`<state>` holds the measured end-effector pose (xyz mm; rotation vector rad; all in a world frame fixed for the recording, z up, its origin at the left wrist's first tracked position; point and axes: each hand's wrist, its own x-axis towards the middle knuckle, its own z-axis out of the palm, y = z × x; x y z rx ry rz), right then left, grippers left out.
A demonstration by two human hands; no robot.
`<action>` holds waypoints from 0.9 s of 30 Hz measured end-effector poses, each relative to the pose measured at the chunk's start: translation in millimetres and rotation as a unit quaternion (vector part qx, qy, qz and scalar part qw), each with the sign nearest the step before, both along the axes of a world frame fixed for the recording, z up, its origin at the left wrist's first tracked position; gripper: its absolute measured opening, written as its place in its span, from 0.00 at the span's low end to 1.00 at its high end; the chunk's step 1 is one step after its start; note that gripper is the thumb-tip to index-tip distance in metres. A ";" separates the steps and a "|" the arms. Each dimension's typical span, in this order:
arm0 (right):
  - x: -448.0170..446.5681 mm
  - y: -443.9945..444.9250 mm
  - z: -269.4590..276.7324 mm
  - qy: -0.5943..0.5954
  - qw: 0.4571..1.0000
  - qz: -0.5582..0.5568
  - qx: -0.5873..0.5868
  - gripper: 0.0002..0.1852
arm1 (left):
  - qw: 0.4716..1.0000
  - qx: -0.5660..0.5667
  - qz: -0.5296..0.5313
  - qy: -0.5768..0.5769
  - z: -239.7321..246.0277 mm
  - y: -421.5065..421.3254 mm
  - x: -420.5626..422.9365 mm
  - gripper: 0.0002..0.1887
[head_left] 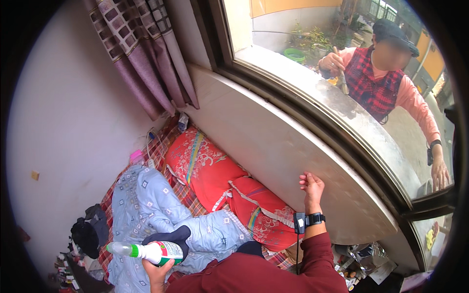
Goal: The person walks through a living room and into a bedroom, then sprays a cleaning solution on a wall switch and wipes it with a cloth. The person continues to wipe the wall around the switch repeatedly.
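My left hand [158,270] is closed around a white and green plastic bottle [161,252] with a green collar and a clear cap, which lies tilted sideways and bears writing. Below the bottle is a bed with a light blue quilt [165,205]. My right hand [313,185] is raised in front of the pale panel [263,146] under the window, its fingers partly curled, with nothing seen in it. A black device is strapped to the right wrist. Beneath that arm, red patterned pillows [209,164] lie along the panel.
Behind the window frame [293,110], a person [381,80] outside holds a brush [343,78] near the sill. A purple curtain [146,62] hangs at upper left. Dark clothes [88,230] lie left of the bed. Foil [370,256] and small containers are at lower right.
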<state>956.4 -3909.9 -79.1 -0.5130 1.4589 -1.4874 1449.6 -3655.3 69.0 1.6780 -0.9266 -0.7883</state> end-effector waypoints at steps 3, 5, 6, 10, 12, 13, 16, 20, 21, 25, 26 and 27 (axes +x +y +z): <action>3.4 -3.1 1.9 0.007 1.000 -0.018 0.012 0.13 | 1.000 -0.015 0.001 -0.012 1.6 7.9 -2.2 0.45; 7.5 -6.1 6.6 0.011 0.999 -0.014 0.031 0.14 | 0.999 -0.035 0.009 -0.001 -1.8 16.8 -1.9 0.45; 11.1 -7.2 10.5 0.016 0.999 -0.016 0.041 0.14 | 0.999 -0.032 0.024 -0.001 -4.3 22.9 -1.0 0.45; 20.1 -2.8 38.7 0.059 0.998 0.015 -0.016 0.16 | 0.997 -0.060 0.040 0.018 -15.6 57.0 5.3 0.44; 23.3 4.8 55.8 0.104 0.993 0.025 -0.053 0.18 | 0.996 -0.078 0.034 0.021 -20.5 76.7 12.2 0.43; 26.2 11.1 62.6 0.129 0.988 0.033 -0.080 0.18 | 0.997 -0.069 0.043 0.019 -23.1 86.8 15.9 0.43; 34.9 42.3 72.6 0.121 0.989 0.066 -0.045 0.18 | 0.995 -0.079 0.047 0.029 -31.8 114.4 28.2 0.44; 42.3 111.6 63.3 0.153 0.980 0.125 0.003 0.14 | 0.996 -0.091 0.012 0.024 -40.9 146.0 48.8 0.43; 44.1 132.9 58.4 0.168 0.977 0.133 0.018 0.14 | 0.994 -0.107 -0.006 0.016 -42.1 151.9 55.3 0.43; 48.9 224.3 47.2 0.169 0.976 0.135 0.031 0.11 | 0.991 -0.107 -0.067 0.048 -43.8 167.5 76.4 0.43; 50.1 248.3 47.7 0.189 0.972 0.137 0.032 0.11 | 0.990 -0.108 -0.094 0.017 -42.5 166.8 81.8 0.43; 51.7 272.2 49.3 0.206 0.968 0.140 0.034 0.11 | 0.989 -0.095 -0.115 0.010 -40.9 166.9 84.4 0.43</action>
